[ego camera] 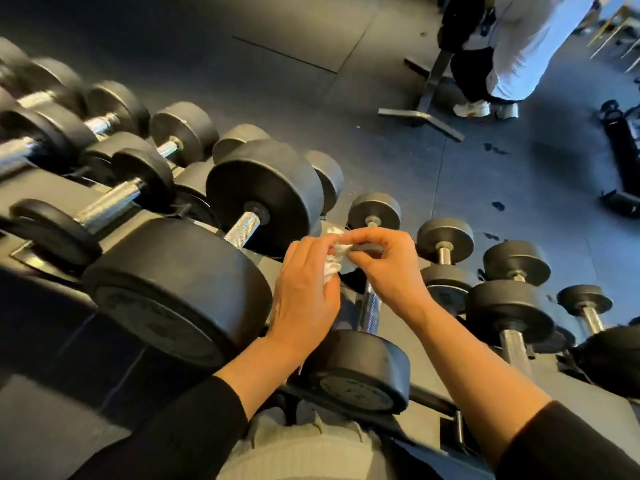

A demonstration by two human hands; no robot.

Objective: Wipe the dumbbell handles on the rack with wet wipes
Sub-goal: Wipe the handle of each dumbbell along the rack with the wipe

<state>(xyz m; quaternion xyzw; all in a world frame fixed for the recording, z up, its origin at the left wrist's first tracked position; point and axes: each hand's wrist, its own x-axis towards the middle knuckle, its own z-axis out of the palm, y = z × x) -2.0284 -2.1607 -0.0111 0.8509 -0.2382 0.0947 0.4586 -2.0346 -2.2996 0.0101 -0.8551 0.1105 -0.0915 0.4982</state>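
Wet wipe (335, 252): crumpled, limp, light; held just above a dumbbell handle (370, 308) on the rack (429, 403). Left hand (306, 292) grips its bulk, right hand (384, 261) pinches one edge. Handle likely rigid, knurled; best wrapped mid-shaft.

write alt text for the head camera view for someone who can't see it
Seen from above, a person's left hand and right hand pinch a crumpled white wet wipe between them over a rack of black dumbbells with chrome handles. Directly beneath the hands lies one dumbbell. Another person stands on the dark floor beyond.
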